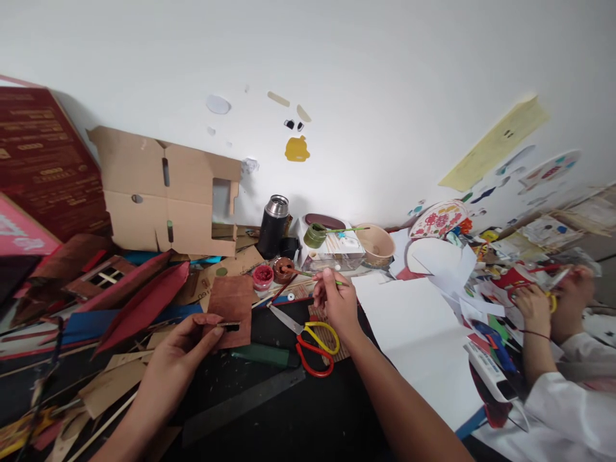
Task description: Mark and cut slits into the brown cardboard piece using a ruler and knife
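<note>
white wall (375,128) behind, black table (351,410) below, clutter both sides. head view: left forearm enters bottom left, left hand (173,350) angled up and right, thumb and fingers in a narrow pinch at the lower left edge of the brown card (231,295), by its small slot. card is in front of the person, left of centre; can't tell if it touches the table. right forearm slants in from bottom right, right hand (341,308) above the table, fingers curled, thumb on top, gripping a brush (304,274), near level, pointing left. brush tip at the brown paint jar (283,273); can't tell if it's in the paint. red paint jar (263,276) just left of that. scissors (300,348) lie beside the right wrist. green tool (262,355) between card and scissor handles, ruler (245,404) nearer. another person's hands (533,307) far right.
</note>
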Available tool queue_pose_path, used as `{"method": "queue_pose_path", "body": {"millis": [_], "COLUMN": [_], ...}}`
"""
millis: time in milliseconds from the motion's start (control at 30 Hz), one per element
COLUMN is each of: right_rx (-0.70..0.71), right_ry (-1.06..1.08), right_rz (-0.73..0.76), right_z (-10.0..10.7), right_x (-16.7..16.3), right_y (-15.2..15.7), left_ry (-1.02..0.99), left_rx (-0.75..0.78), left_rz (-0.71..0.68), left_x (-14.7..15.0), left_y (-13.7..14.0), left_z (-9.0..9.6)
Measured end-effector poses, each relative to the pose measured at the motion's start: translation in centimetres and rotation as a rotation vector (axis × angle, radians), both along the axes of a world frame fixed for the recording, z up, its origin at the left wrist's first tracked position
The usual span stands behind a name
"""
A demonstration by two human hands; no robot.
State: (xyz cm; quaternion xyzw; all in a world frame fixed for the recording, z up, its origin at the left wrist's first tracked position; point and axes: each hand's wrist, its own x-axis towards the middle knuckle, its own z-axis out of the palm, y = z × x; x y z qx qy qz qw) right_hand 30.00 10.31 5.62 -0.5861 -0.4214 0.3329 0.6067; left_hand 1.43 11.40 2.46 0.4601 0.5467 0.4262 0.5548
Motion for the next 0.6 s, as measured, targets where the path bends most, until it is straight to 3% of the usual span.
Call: {"method": "queue_pose_path", "body": {"millis": [600], "right_rx": [-0.037], "right_ry": [-0.017], "right_rz": [0.025], "right_z": [-0.8], "right_x": [-0.6], "right_y": [-1.4], "left_ry": [0.011], "left_rx": [0.021], "left_rz": [-0.017], "left_x": [-0.1], "left_y": [-0.1], "left_z": [-0.1]}}
